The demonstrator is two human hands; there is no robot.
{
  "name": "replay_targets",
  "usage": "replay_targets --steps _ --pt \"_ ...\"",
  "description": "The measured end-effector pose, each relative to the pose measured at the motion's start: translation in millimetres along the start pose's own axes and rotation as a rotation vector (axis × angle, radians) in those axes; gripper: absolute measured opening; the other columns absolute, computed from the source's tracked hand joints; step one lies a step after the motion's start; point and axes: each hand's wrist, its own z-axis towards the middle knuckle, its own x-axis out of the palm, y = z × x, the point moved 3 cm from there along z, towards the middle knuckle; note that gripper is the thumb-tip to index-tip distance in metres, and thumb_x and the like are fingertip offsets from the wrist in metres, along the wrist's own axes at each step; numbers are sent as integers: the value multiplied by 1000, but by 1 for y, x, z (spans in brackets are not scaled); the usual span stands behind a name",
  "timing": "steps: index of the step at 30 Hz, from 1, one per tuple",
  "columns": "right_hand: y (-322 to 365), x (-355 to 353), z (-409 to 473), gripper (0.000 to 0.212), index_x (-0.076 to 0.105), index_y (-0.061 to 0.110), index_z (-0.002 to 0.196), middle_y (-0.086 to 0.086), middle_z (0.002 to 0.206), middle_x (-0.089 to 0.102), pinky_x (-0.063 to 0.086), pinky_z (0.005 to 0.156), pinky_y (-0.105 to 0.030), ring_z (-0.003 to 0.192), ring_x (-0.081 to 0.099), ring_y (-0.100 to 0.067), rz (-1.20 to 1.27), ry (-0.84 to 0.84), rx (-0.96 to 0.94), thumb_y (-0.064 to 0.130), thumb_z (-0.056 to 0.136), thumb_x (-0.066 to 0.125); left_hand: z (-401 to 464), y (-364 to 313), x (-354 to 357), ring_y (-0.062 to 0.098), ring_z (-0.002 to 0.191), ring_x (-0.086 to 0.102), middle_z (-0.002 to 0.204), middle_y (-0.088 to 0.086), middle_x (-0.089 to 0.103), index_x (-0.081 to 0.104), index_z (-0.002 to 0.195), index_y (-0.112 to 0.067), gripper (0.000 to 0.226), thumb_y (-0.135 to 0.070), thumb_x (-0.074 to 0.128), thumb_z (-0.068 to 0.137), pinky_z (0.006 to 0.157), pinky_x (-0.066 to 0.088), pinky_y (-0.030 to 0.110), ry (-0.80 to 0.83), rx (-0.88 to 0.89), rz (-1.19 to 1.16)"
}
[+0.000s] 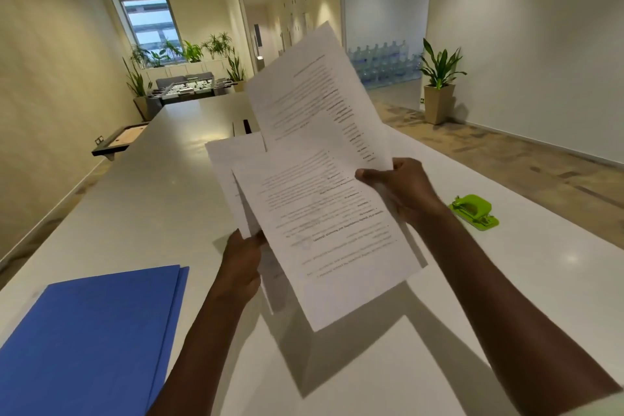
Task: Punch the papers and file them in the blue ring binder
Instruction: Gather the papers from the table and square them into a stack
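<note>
- Above the smooth white surface (pixel 141 213), both hands pinch thin printed papers (pixel 324 213): left hand (pixel 241 263) the lower edge, right hand (pixel 403 191) the right edge.
- Left of the papers lies the flat matte blue ring binder (pixel 91 338); right, a glossy green plastic punch (pixel 474 212).

office | long white table (pixel 141 213) | corridor, potted plants (pixel 439 78)

Left hand (pixel 241 263): raised above the table, fingers curled, pinching the sheets' lower left edge.
Right hand (pixel 403 191): higher, thumb on top, clamping the right edge.
Forearms: bare, both reaching forward.
</note>
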Motion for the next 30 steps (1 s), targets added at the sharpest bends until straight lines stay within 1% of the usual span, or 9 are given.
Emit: replay_targets --steps 3,8,11,13,15,17,19,24,30 --pt "-23 13 2 27 71 5 97 -10 94 75 61 68 -33 77 74 -23 -47 -45 -9 10 71 80 -9 -9 10 25 82 73 92 11 75 71 104 -12 16 -8 61 92 64 58 32 180 -39 -64" --pt "-47 18 5 39 68 7 109 -8 105 73 61 75 -37 87 73 -26 3 -6 71 15 73 81 -5 -12 13 29 87 70 97 12 73 70 105 -14 15 -15 62 92 67 58 37 287 -67 -164" --pt "-45 19 0 39 68 10 109 -2 104 72 59 70 -28 87 71 -21 -33 -75 -42 18 73 81 4 -11 12 40 121 57 134 15 60 55 135 -22 66 -62 56 82 102 42 56 286 -119 -360" --pt "-43 19 0 40 68 12 110 0 104 72 59 69 -27 87 70 -20 -67 -118 -105 22 73 81 4 -17 15 36 124 56 135 10 60 49 140 -26 89 -80 46 70 104 40 55 286 -70 -379" --pt "-42 19 1 40 70 14 107 0 102 73 60 71 -31 85 72 -20 -63 -115 -141 23 71 83 4 -23 17 30 120 60 127 4 66 55 134 -25 71 -65 62 75 91 53 45 208 78 -207" --pt "-42 19 3 36 71 17 102 1 100 74 61 73 -34 84 72 -19 -79 -85 -153 24 69 84 7 -25 17 23 110 67 116 2 71 59 126 -20 44 -27 72 84 76 58 30 71 199 -119" --pt "-37 18 4 34 70 18 98 1 99 73 60 70 -29 84 72 -15 -102 -49 -171 18 68 85 10 -26 17 17 100 70 110 1 71 58 125 -17 42 -10 71 86 71 57 24 4 238 -101" --pt "-12 5 14 64 58 14 115 0 112 69 59 79 -33 98 68 -16 -232 -74 -273 21 60 90 8 -39 19 5 90 66 104 -9 67 56 116 -25 34 -17 71 87 61 52 9 -88 362 50" --pt "21 -5 15 66 54 18 124 1 118 67 60 77 -28 102 66 -14 -220 -17 -402 23 67 86 9 -48 25 10 91 68 104 -7 69 58 110 -30 31 -28 73 83 76 58 29 -54 415 175"
